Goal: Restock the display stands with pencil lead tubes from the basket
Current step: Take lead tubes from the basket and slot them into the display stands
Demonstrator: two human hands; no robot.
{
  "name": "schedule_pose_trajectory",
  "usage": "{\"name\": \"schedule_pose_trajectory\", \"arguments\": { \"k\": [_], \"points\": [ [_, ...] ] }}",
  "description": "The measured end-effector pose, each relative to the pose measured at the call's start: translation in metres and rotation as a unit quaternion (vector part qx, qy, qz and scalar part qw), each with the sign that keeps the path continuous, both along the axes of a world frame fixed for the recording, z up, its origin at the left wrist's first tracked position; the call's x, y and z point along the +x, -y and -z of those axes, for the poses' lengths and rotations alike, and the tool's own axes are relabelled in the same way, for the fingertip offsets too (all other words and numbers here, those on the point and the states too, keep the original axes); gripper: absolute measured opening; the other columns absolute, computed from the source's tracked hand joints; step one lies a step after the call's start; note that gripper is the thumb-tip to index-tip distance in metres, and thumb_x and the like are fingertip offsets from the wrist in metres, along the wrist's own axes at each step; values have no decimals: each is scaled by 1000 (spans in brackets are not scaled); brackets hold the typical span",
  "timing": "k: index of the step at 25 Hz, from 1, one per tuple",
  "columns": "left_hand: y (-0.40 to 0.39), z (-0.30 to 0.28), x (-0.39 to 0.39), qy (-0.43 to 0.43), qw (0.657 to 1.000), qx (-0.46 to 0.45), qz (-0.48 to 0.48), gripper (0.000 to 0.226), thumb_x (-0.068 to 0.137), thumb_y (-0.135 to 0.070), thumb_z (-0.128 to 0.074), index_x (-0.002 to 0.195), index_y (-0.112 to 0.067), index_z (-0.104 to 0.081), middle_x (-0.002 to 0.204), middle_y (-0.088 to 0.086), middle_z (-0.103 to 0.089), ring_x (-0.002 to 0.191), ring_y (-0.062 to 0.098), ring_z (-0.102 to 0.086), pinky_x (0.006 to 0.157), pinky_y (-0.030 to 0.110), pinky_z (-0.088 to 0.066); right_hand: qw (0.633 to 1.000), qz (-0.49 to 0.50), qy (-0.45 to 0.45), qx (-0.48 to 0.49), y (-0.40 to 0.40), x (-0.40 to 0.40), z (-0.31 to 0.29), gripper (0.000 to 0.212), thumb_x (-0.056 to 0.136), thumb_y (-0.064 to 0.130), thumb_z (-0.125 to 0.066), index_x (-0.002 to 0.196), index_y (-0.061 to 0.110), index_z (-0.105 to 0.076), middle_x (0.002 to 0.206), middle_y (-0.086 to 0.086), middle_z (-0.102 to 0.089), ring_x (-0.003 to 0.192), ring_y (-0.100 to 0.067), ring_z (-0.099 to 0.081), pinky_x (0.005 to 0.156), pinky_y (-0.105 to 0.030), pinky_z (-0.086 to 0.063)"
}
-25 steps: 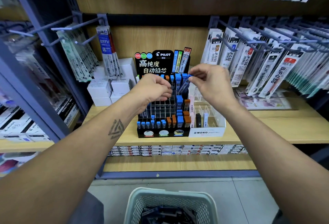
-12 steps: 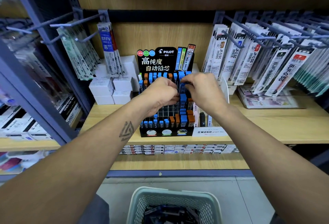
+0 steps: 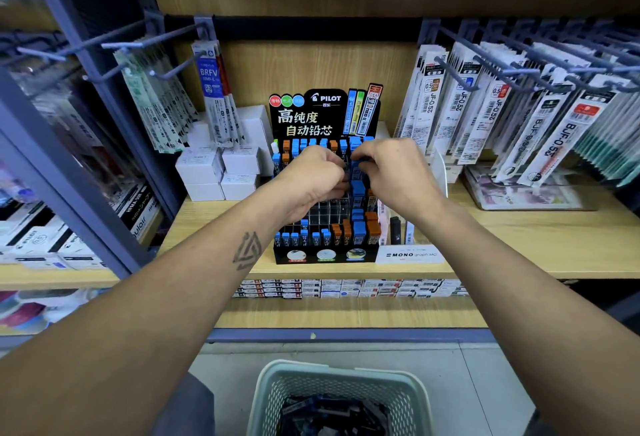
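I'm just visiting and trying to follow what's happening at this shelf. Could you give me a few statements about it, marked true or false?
1. Both hands, left hand and right hand, are over the black Pilot stand. True.
2. The basket sits on the shelf beside the stand. False: it is down on the floor below the shelf.
3. The stand holds blue-capped and orange-capped tubes. True.
4. White boxes are stacked right of the stand. False: they are on its left.

Both forearms are bare, no sleeves, watch or rings showing; the left forearm (image 3: 194,283) bears a dark tattoo (image 3: 247,250) of interlocked triangles; grey trousers (image 3: 183,408) show below.
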State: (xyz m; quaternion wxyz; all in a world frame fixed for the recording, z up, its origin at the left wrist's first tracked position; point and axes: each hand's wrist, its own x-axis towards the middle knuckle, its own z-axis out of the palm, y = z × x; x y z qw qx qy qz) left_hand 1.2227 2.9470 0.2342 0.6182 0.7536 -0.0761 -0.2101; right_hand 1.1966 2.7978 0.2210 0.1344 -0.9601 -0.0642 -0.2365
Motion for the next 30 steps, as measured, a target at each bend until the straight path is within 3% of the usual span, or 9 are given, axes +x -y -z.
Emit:
{"name": "schedule_pose_trajectory", "arguments": {
  "k": [8,13,17,23,27,30],
  "points": [
    [2,-1,-1,1,1000,7,-2,25,96,12,-45,101,-10,-56,103,14,-65,106,29,-68,87,32,-58,996,7,-37,-80,-1,2,7,29,88,-1,-59,107,17,-74,94,-9,-72,87,-30,-66,73,-43,-58],
    [1,0,0,2,1000,5,-5,27,95,13,-43,106,-9,-55,102,14,-65,105,27,-68,89,33,-58,998,-9,-21,-54,0,0,3,27,90,-1,-56,105,11,-75,100,-9,-72,94,-30,-65,80,-43,-57],
    [2,1,-1,3,1000,9,-7,31,95,13,-44,118,-5,-54,107,14,-64,106,27,-67,90,34,-58,994,-7,-62,-88,2,1,10,36,82,-5,-57,108,13,-74,104,-7,-70,94,-31,-66,78,-42,-58],
    [2,4,1,10,1000,16,-10,23,97,8,-49,110,-9,-56,115,19,-66,106,26,-69,91,36,-58,986,-14,-121,-117,-4,-6,9,33,81,-7,-57,108,6,-71,118,-5,-52,94,-34,-63,77,-44,-56],
    [2,3,1,13,1000,21,-8,23,97,9,-47,101,-10,-58,113,18,-68,106,27,-69,92,36,-58,990,-20,-91,-104,-3,-6,5,37,83,-9,-55,114,5,-68,119,-7,-51,96,-33,-61,74,-37,-52],
    [-4,-4,-4,56,997,45,-12,26,94,11,-45,98,-12,-59,107,16,-70,102,27,-70,91,41,-59,995,-23,-17,-97,-4,-13,-9,38,83,-11,-53,113,5,-69,112,-7,-57,94,-32,-62,80,-44,-57]
  ]
}}
